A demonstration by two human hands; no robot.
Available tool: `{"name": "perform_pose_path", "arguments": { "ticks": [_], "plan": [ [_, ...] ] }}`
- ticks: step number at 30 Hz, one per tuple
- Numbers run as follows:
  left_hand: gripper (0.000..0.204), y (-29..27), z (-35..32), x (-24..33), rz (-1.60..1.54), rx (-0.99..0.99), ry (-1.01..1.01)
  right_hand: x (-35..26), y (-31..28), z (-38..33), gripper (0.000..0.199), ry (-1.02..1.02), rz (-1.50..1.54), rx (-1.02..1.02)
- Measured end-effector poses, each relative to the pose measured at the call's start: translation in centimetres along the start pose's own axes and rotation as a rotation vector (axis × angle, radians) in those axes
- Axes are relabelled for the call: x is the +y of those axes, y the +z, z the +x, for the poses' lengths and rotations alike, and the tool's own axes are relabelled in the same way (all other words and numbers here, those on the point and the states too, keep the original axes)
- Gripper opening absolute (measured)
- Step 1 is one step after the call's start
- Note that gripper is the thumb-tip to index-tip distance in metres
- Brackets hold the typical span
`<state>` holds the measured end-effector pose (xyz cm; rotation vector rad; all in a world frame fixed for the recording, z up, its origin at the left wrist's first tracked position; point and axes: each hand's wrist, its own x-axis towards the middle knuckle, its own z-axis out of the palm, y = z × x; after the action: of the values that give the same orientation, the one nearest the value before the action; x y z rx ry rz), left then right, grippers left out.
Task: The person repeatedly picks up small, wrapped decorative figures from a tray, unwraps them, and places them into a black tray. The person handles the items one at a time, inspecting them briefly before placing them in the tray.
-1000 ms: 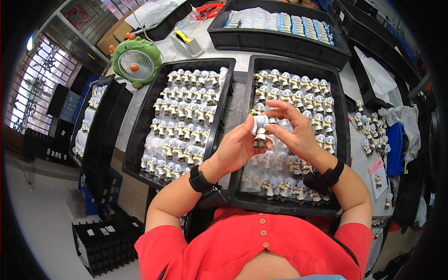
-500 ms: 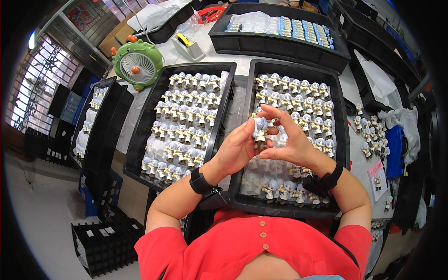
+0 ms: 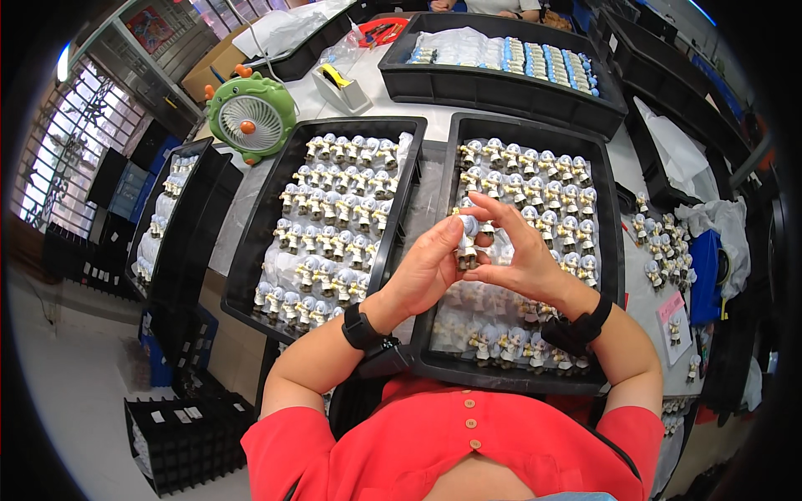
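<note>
Left hand [image 3: 423,265] holds 1 figurine [image 3: 468,240] upright, right hand [image 3: 532,260] close beside.

left fingers [image 3: 439,244]: hold figurine [image 3: 469,237] | right fingers [image 3: 505,215]: curled beside it | below: black tray [image 3: 535,128]

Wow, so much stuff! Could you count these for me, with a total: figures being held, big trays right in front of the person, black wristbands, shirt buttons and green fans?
Held figure: 1
Big trays in front: 2
Black wristbands: 2
Shirt buttons: 3
Green fan: 1
Total: 9
</note>
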<state>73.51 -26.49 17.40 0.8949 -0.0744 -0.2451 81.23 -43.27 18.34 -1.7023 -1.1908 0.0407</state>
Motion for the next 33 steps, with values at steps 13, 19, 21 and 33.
{"name": "perform_pose_path", "arguments": {
  "ticks": [13,19,21,33],
  "plan": [
    [0.043,-0.2,0.3,0.7,-0.039,-0.040,0.044,0.0,-0.1,-0.2,0.089,0.106,0.052,0.049],
    [0.038,-0.9,-1.6,4.5,0.186,0.162,0.051,-0.4,0.2,0.1,0.085,0.140,0.088,0.090],
    [0.039,-1.7,-3.4,7.5,0.298,0.231,0.095,-0.5,-0.2,0.0,0.083,0.134,0.077,0.108],
    [0.039,-17.5,-16.0,12.8,1.106,0.953,-0.277,-0.1,-0.1,-0.1,0.070,0.146,0.055,0.117]
  ]
}}
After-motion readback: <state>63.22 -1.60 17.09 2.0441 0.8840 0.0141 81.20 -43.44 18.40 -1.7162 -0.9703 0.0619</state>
